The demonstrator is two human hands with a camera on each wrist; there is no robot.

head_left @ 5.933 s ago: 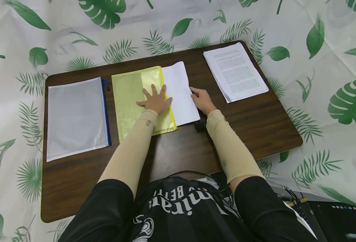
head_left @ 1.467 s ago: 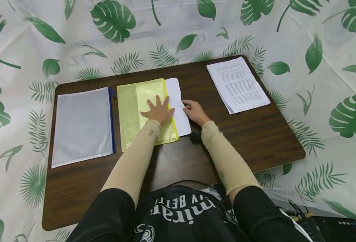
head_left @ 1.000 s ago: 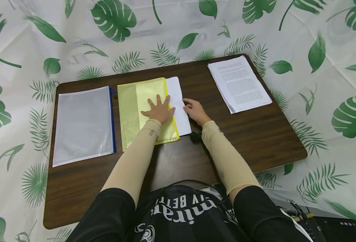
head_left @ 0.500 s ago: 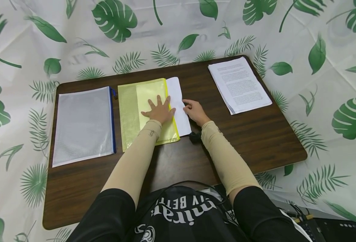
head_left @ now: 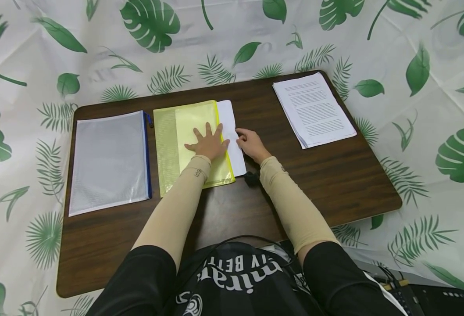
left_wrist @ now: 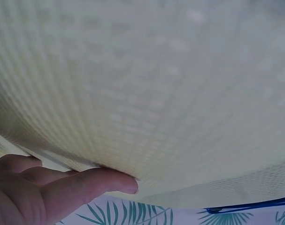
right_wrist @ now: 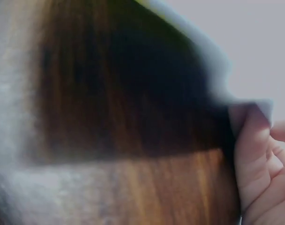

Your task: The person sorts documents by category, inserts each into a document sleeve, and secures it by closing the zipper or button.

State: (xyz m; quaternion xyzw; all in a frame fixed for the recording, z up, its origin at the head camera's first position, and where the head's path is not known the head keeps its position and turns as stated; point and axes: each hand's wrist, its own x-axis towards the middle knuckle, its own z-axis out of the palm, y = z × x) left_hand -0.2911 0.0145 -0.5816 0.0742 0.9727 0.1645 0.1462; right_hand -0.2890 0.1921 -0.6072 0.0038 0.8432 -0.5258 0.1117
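- Since the earliest frame, the white paper (head_left: 235,159) has moved leftward into the yellow folder (head_left: 165,145); a narrower strip now projects from the folder's right side, and the right hand (head_left: 252,144) has come closer to that side.
- White paper: partly inside the yellow folder, its covered portion showing as a paler area through the translucent cover; the remainder lies to the right, beyond the bright yellow edge.
- Left hand (head_left: 208,144): laid flat on the yellow folder near its right edge, fingers spread well apart and clamped on nothing. In the left wrist view, the thumb (left_wrist: 93,186) lies against the mesh-textured cover.
- Right hand: thumb and fingers together, pinching the outer edge of the white paper; the right wrist view, partly blurred, shows the sheet gripped and bent at this point.
- Clear pouch with blue edging (head_left: 107,162): left of the yellow folder, just beside it, a blue tag (head_left: 148,118) at its upper right corner.
- Stack of printed pages (head_left: 315,109): at the far right corner of the dark wooden table (head_left: 350,184), well apart from the yellow folder.
- Leaf-patterned sheet (head_left: 224,26): behind and around the table.
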